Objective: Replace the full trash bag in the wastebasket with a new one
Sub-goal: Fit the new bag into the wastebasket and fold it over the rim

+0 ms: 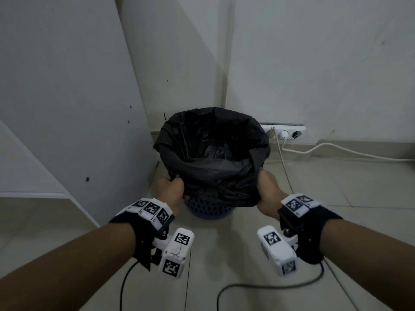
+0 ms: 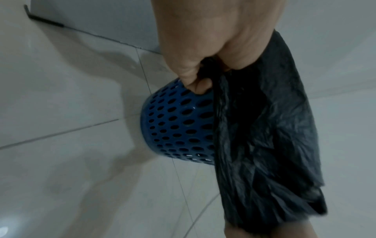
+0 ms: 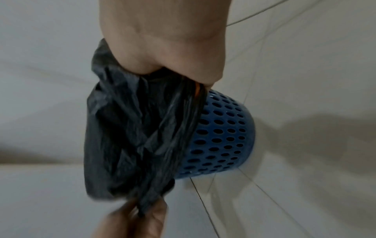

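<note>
Between the hands, a black trash bag (image 1: pixel 213 153) drapes a blue wastebasket (image 1: pixel 208 209). Left hand (image 1: pixel 170 191) and right hand (image 1: pixel 268 189) each clutch the bag's near edge.

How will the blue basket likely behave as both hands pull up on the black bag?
The basket looks like thin perforated plastic, so probably light; it may lift or tip with the bag. The bag is floppy and creased, likely stretching before it slides free. The left hand and right hand each have bunched film in their grip.

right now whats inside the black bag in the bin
Inside the black bag only crumpled dark plastic shows, low down; anything beneath it is hidden. The blue wastebasket holds the bag.
</note>
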### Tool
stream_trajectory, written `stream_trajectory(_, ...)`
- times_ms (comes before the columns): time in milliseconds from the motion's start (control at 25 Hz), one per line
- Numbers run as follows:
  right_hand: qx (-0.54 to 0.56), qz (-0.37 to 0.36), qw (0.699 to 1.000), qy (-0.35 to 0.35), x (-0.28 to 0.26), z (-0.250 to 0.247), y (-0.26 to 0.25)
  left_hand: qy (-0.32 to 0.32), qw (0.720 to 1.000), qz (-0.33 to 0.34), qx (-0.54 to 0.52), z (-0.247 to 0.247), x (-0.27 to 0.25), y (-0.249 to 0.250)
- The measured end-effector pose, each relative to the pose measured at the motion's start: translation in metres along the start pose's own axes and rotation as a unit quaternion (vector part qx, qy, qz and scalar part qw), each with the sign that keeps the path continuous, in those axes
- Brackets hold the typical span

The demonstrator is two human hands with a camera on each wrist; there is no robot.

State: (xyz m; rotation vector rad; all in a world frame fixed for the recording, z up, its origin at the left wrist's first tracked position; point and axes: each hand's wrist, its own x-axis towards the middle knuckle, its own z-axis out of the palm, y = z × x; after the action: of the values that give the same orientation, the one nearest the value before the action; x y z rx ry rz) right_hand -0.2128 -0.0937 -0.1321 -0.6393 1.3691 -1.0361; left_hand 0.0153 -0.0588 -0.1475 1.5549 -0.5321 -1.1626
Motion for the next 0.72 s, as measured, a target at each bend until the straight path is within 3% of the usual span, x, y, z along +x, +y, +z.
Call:
stream_trajectory(120,-0.057,-0.125,0.990,0.031,-0.030,0.012,0.002,0.003,0.998,0.061,0.002,0.001,-0.014,-0.001)
stream_trajectory(200,-0.123,-0.226,0.965,0.044,-0.052,0.020,0.009,-0.013,0.996,0.083,0.000,0.009,-0.034,0.005)
stream_trajectory(360,-0.167,-0.308,0.936,0.039,-0.064,0.031,0.032,-0.014,0.996,0.089,-0.006,0.014,-0.052,0.005)
stream_trajectory(520,-0.148,-0.291,0.944,0.056,-0.053,0.042,0.029,0.018,0.996,0.083,-0.014,0.015,-0.049,0.013)
stream_trajectory(720,-0.028,-0.154,0.987,-0.024,-0.027,0.059,0.013,0.025,0.994,0.019,-0.107,0.018,-0.026,0.034)
